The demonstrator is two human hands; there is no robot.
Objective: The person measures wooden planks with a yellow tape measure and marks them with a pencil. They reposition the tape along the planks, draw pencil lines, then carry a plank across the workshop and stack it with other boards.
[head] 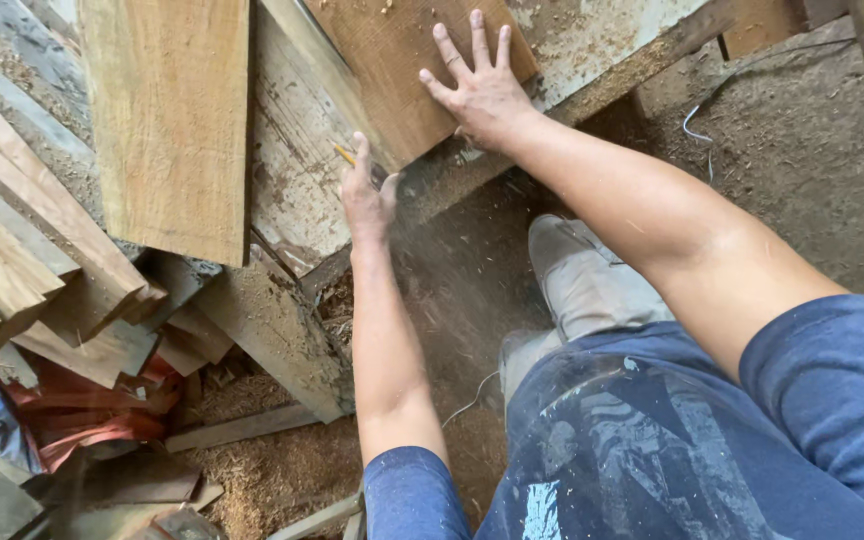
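Observation:
My right hand (pixel 480 88) lies flat, fingers spread, on a brown wooden board (pixel 392 70) near its lower right corner. The board rests on a worn whitish workbench top (pixel 297 150). My left hand (pixel 366 195) is at the bench's front edge, just below the board's lower corner, closed around a pencil (pixel 344 154) whose yellow tip sticks up past the fingers. Sawdust hangs in the air below this hand.
A wide pale plank (pixel 167 120) lies left of the board. Stacked wood offcuts (pixel 42 270) pile at the left, above red cloth (pixel 82 415). Sawdust covers the dirt floor (pixel 802 160). My grey shoe (pixel 582 275) stands under the bench edge. A thin wire (pixel 697 125) trails on the ground.

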